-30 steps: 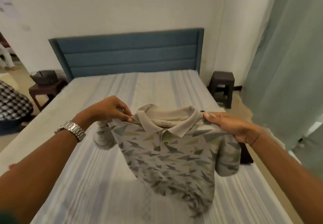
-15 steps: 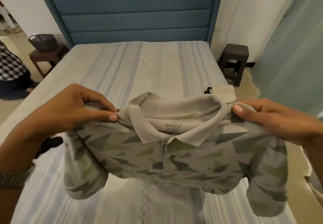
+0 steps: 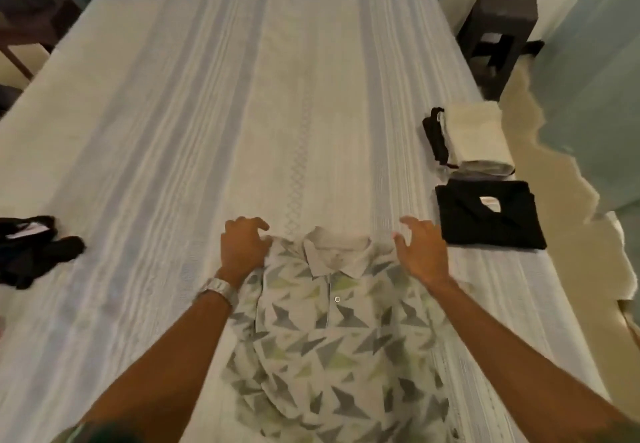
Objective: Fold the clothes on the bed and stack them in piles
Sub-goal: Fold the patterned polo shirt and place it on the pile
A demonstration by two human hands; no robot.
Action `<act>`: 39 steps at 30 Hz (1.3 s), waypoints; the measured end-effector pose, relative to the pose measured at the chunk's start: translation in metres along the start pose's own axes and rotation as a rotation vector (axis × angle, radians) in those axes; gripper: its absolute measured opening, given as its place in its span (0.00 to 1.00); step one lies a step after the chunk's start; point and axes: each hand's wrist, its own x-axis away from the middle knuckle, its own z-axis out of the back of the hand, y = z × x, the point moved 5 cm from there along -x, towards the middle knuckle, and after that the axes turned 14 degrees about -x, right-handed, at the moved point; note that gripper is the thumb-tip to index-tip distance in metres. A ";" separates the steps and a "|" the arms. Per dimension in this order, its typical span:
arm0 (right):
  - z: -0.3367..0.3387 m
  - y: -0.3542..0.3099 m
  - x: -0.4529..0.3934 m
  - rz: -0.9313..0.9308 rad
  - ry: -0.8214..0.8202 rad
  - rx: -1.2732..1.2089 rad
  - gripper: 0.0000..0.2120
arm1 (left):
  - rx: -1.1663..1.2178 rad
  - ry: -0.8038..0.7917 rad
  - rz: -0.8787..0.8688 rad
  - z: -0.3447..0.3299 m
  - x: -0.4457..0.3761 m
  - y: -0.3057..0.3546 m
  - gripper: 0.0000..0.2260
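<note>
The patterned polo shirt is laid front-up on the striped bed, collar toward the headboard, near the foot edge. Its hem is cut off by the lower frame edge, and both sleeves are largely covered by the forearms.

The left hand is placed on the shirt's left shoulder, fingers curled; whether fabric is pinched under them cannot be told, since the fingertips are hidden by the back of the hand and the frame is motion-blurred. A metal watch is worn on that wrist.

The right hand is seen at the other shoulder, fingers spread and loosely bent, nothing gripped. Contact with the fabric cannot be confirmed.

Right of the shirt, well apart, a folded black garment with a pale label is laid flat. Beyond it a folded stack is seen, cream on top, with dark and grey layers only partly exposed at the side.

At the left edge a crumpled black garment is cut off by the frame. A dark stool is seen beside the bed. The headboard is mostly cropped at the top.
</note>
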 end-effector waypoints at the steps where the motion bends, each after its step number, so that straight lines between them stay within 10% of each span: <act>1: -0.021 0.013 0.003 -0.023 0.002 -0.033 0.18 | 0.060 -0.019 0.015 -0.024 -0.008 0.002 0.12; 13: -0.146 0.108 -0.057 -0.307 0.044 -0.312 0.21 | 0.150 -0.145 0.133 -0.192 -0.083 0.059 0.24; 19: -0.157 0.123 -0.081 -0.359 0.021 -0.341 0.13 | 0.065 -0.064 0.188 -0.207 -0.093 0.058 0.12; 22: -0.152 0.128 -0.081 -0.402 -0.007 -0.464 0.14 | 0.418 -0.065 0.339 -0.209 -0.094 0.036 0.10; 28: -0.149 0.140 -0.078 -0.397 -0.073 -0.520 0.19 | 1.376 -0.577 0.659 -0.217 -0.081 0.028 0.13; 32: -0.146 0.147 -0.078 -0.456 -0.130 -0.706 0.19 | 1.296 -0.511 0.574 -0.222 -0.085 0.018 0.17; 39: -0.146 0.151 -0.074 -0.422 -0.017 -0.634 0.15 | 0.422 -0.094 0.065 -0.215 -0.073 0.025 0.26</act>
